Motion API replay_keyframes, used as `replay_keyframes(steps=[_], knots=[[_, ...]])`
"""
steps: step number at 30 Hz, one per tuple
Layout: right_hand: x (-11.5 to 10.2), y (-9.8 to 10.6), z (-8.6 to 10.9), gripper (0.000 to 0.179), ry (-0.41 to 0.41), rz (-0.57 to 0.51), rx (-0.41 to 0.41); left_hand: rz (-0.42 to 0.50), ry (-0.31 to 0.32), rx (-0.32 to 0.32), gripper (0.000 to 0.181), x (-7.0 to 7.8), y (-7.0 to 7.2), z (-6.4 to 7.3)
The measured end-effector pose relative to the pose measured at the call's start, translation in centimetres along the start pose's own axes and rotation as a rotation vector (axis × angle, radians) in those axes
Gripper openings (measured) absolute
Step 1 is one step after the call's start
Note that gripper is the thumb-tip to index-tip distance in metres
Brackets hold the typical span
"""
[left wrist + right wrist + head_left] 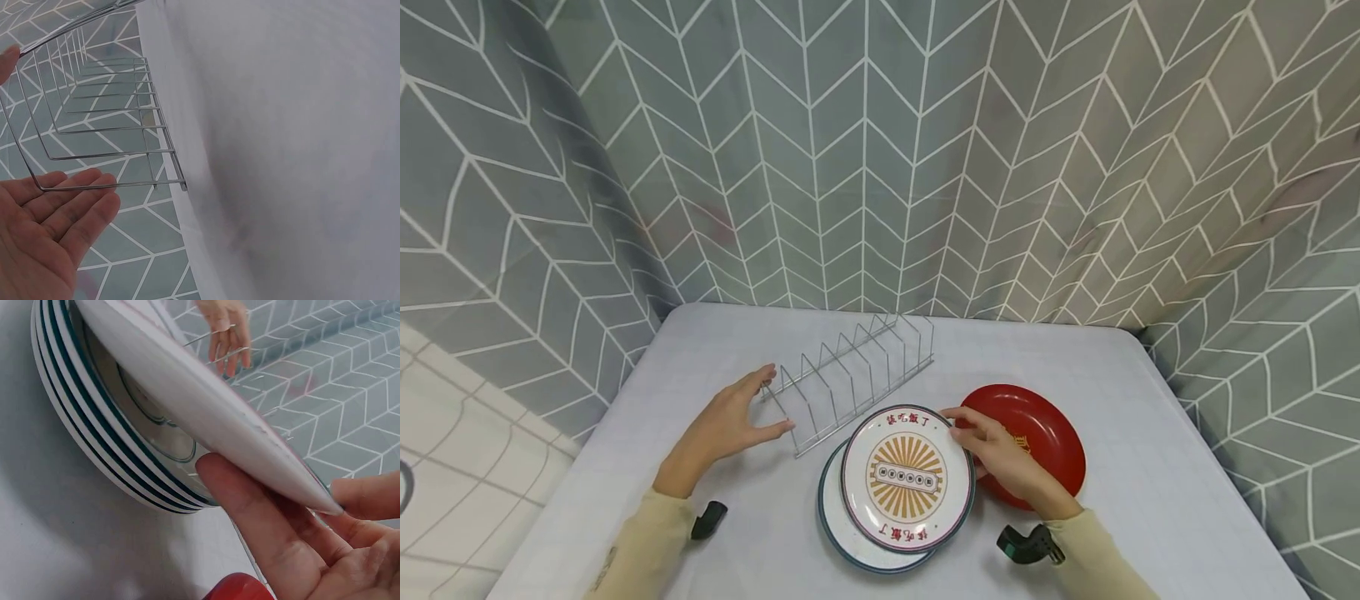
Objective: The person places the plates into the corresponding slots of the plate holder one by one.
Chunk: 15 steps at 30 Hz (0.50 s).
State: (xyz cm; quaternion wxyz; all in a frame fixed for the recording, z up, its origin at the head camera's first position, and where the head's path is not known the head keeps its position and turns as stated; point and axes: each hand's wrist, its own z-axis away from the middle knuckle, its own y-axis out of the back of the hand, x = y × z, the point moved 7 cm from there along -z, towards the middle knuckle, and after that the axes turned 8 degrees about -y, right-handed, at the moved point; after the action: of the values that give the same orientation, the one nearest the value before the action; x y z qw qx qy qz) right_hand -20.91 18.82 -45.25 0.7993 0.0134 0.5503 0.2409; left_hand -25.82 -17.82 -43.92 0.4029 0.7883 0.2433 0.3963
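Observation:
My right hand pinches the right rim of a white plate with a red-and-yellow sunburst print. In the right wrist view the fingers lie under this tilted plate and the thumb is at its rim. Below it are several stacked white plates with dark green rims. My left hand spans the near-left end of a wire dish rack, thumb and fingers spread. In the left wrist view its fairly straight fingers rest by the end wire of the rack.
A red oval dish lies on the white-covered table, right of the plates and partly behind my right forearm. Patterned grey curtains stand behind and on both sides. A dark wrist device juts out below my right wrist.

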Motion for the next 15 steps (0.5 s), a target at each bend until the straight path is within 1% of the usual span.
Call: replay_keyframes(steps=[3,8,11,15], knots=[[0.2,0.2,0.3,0.049,-0.032,-0.054,-0.021,0.006,0.002,-0.002,0.096,0.0,-0.1,-0.1],[0.1,0.1,0.8,0.058,-0.028,-0.138,-0.076,0.011,0.015,-0.011,0.097,-0.1,-0.1,-0.2],[-0.3,-0.1,1.5,0.059,-0.009,-0.16,-0.085,0.015,0.02,-0.017,0.098,-0.2,-0.1,-0.1],[-1.7,0.1,2.3,0.057,0.057,-0.174,-0.065,0.018,0.025,-0.024,0.099,-0.2,-0.1,-0.1]])
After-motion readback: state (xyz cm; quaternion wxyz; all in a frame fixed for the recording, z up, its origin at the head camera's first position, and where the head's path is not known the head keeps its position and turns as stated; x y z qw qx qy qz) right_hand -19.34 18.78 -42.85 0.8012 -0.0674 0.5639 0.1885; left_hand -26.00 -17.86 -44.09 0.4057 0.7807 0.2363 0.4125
